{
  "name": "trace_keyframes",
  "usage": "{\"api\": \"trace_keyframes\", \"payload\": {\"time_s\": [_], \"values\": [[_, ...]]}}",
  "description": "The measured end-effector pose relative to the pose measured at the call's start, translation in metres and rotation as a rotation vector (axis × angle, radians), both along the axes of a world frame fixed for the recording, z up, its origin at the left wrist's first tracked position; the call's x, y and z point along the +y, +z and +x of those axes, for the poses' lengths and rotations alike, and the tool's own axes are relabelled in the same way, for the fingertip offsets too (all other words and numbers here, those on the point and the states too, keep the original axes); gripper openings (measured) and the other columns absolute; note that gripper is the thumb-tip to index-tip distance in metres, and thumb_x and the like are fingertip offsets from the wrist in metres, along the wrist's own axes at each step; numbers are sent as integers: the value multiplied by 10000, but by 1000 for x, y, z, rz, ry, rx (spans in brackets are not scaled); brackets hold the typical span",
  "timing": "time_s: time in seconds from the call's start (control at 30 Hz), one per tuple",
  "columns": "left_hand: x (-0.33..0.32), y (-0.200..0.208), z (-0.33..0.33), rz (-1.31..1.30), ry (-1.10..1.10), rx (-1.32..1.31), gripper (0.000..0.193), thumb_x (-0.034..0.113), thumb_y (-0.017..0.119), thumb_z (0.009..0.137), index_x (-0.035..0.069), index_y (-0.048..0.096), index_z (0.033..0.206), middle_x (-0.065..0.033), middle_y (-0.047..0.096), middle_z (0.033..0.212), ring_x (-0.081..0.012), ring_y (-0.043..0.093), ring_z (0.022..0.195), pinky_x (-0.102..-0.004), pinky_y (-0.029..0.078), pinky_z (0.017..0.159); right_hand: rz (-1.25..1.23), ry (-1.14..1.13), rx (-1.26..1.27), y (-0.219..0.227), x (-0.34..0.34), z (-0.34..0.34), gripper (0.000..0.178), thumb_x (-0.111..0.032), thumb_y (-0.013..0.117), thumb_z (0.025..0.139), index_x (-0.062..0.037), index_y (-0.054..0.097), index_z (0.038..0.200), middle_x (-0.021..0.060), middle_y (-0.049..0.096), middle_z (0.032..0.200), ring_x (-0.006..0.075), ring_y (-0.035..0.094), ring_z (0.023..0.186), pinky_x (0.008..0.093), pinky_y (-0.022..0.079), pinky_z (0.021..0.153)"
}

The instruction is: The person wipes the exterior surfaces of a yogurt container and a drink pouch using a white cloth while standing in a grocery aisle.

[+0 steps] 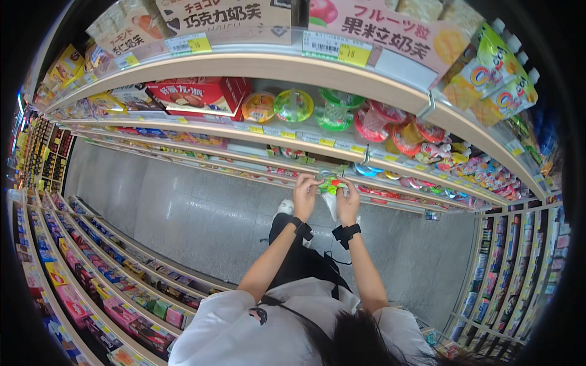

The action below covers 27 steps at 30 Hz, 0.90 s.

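Both hands meet in front of the snack shelves, a little above the floor in the picture. My left hand (305, 194) pinches the left side of a small, shiny green packet (330, 182) with red and bright green bits showing. At the other side, my right hand (348, 200) grips the packet with its fingertips. What exactly is inside is too small to make out. Each wrist wears a black band. Just beyond the hands runs a lower shelf edge with coloured goods.
Round lidded jelly cups (293, 106) and a red snack box (198, 96) fill the middle shelf. Spouted pouches (502, 91) hang at upper right. Price-tagged shelf edges (244, 64) jut out ahead. More stocked shelves (116, 299) stand behind at left, others (513, 262) at right. Grey tiles (183, 201) cover the floor.
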<state>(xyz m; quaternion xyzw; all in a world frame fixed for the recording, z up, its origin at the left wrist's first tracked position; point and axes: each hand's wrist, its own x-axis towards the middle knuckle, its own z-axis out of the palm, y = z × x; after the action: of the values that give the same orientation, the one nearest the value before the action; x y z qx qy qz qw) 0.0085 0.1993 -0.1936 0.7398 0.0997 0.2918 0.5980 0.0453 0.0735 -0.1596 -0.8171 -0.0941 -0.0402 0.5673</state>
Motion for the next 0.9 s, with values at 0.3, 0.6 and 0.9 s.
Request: {"api": "trace_keyframes", "payload": {"time_s": [0.3, 0.6, 0.9], "values": [[22, 0, 78, 184, -92, 155, 248, -9, 575, 796, 20, 610, 1040, -190, 587, 1043, -351, 601, 913, -394, 484, 803, 40, -104, 13, -39, 31, 75, 198, -81, 579, 854, 21, 603, 1022, 178, 656, 947, 285, 629, 894, 352, 455, 802], [20, -23, 119, 882, -202, 507, 206, 46, 618, 688, 8, 654, 888, -210, 640, 902, -368, 606, 886, -442, 468, 799, -191, -152, 47, -76, 19, 90, 257, -156, 608, 858, 22, 601, 1042, 216, 649, 964, 355, 618, 930, 395, 464, 798], [19, -12, 102, 502, -151, 330, 263, -7, 539, 721, -32, 610, 973, -267, 590, 983, -379, 573, 963, -472, 446, 826, -200, -111, 35, -57, 17, 65, 455, -114, 570, 869, -15, 451, 1297, 247, 568, 1177, 374, 552, 1100, 388, 438, 893]]}}
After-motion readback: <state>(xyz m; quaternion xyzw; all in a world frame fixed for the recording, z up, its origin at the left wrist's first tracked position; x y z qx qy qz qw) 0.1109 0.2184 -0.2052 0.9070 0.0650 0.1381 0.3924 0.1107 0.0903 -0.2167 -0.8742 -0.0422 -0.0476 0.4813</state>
